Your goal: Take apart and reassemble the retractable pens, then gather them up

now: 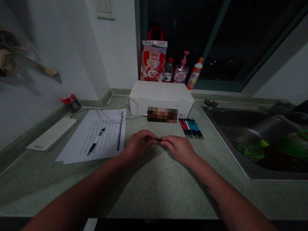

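Observation:
Above the middle of the counter, my left hand and my right hand are close together, with a thin dark object between their fingertips. Both hands pinch it, one at each end; it looks like a pen part, but it is too small to be sure. Beyond my right hand lies a row of several pens, red, white, blue and black. A black and white pen rests on printed sheets left of my left hand. A phone with a cable leans against a white box.
At the left, a white flat device lies by the wall near a small red pack. A steel sink is on the right. Behind the box stand a bag, a pump bottle and other bottles.

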A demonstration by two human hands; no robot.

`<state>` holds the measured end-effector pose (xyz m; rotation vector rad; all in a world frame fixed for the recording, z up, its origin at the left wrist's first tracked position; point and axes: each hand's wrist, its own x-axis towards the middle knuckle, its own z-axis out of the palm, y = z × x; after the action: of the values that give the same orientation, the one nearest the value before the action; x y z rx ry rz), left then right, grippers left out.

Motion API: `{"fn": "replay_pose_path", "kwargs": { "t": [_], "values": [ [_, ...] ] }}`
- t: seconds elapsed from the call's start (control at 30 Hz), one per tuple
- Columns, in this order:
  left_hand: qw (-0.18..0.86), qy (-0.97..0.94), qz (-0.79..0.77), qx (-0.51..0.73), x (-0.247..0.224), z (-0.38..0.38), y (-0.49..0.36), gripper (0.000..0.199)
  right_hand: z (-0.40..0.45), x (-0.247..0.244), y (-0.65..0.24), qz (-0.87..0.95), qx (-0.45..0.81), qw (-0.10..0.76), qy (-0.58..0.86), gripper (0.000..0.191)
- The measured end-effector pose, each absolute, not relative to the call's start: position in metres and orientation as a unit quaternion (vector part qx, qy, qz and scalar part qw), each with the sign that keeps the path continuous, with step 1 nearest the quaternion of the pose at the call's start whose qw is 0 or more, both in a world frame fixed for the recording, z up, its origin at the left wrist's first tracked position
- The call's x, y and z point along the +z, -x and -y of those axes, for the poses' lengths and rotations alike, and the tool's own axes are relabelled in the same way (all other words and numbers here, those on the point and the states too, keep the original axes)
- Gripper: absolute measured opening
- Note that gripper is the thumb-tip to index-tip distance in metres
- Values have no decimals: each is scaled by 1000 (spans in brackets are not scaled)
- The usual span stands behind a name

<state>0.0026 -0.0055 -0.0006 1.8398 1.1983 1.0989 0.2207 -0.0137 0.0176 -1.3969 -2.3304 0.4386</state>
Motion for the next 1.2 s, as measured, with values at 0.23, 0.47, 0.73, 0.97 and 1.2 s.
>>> {"fn": "replay_pose_path", "kwargs": {
  "t": [0.23, 0.47, 0.73, 0.97, 1.2],
  "values": [
    [338, -689, -472, 434, 0, 6, -4, 8, 14, 16, -222, 819, 170, 224, 499, 19],
    [359, -671, -485, 431, 2, 6, -5, 10, 14, 18, -225, 815, 168, 255, 493, 13],
    [308, -704, -489, 412, 1, 4, -2, 11, 11, 14, -224, 808, 182, 245, 505, 19],
    [257, -750, -496, 355, 5, 5, 2, 26, 11, 15, -226, 811, 186, 277, 480, 13],
    [337, -712, -492, 369, 1, 6, -2, 22, 11, 16, -225, 826, 145, 282, 465, 7]
  ]
}}
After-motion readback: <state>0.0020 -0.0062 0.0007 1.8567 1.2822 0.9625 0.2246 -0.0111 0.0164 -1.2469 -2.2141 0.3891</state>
